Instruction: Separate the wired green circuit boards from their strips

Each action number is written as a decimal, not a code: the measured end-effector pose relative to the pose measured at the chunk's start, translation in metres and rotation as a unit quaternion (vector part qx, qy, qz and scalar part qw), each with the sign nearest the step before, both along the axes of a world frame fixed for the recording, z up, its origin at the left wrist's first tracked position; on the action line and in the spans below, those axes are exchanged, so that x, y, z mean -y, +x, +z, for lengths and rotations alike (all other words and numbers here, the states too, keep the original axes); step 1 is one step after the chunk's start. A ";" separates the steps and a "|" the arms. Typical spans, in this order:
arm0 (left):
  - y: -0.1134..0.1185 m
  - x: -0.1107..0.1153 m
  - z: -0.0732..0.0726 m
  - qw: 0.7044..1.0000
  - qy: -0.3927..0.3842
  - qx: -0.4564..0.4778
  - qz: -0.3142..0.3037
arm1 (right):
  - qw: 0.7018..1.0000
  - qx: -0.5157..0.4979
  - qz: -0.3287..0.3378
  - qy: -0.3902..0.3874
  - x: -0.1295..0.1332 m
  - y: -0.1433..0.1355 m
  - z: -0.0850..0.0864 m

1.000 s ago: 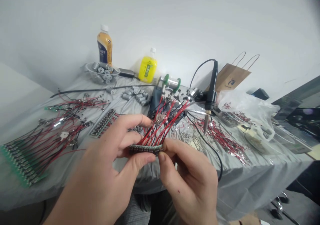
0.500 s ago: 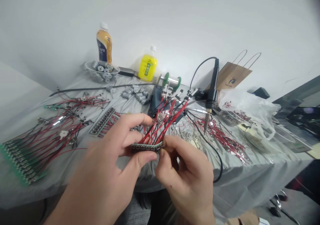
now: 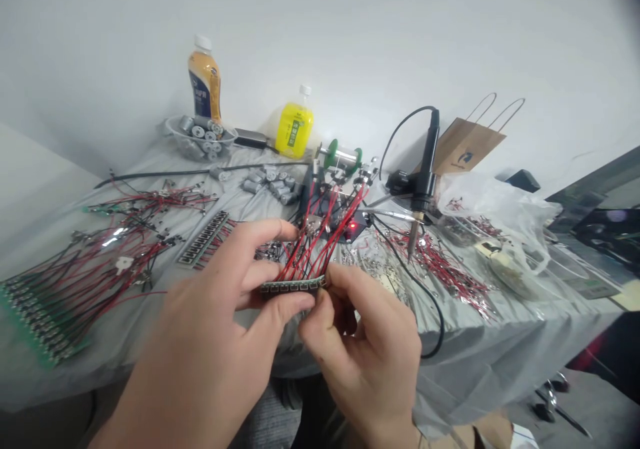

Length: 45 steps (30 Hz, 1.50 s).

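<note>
Board [image 3: 290, 286] is sitting clamped in left hand [image 3: 210, 322] while right hand [image 3: 367, 342] is pinching its three-o'clock end, seemingly working it, next move probably needing steadiness.

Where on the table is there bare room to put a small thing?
The widest patch looks to be the cloth between the green board and the left hand, near the front edge. A smaller one lies left of the bowl, behind the black cable. Beyond the right hand it is crowded: spool, iron, red wires.
</note>
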<state>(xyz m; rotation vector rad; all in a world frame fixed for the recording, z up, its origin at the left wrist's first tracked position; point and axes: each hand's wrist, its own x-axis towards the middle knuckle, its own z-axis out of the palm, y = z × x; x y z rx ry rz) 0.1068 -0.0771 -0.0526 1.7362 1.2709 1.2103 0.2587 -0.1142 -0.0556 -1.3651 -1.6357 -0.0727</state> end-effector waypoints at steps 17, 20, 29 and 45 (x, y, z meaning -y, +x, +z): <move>0.010 -0.010 0.030 0.997 -0.054 0.043 -0.030 | 1.000 -0.014 0.001 0.005 0.002 -0.002 0.001; -0.003 -0.008 0.020 0.999 -0.044 0.018 -0.019 | 0.999 -0.034 -0.021 0.022 0.002 0.000 0.001; -0.015 -0.004 0.008 1.000 0.021 -0.016 -0.002 | 0.997 -0.076 -0.021 0.001 0.001 0.001 0.004; -0.015 -0.005 0.006 0.998 0.032 -0.045 0.016 | 0.995 -0.086 -0.050 0.020 0.003 0.007 0.008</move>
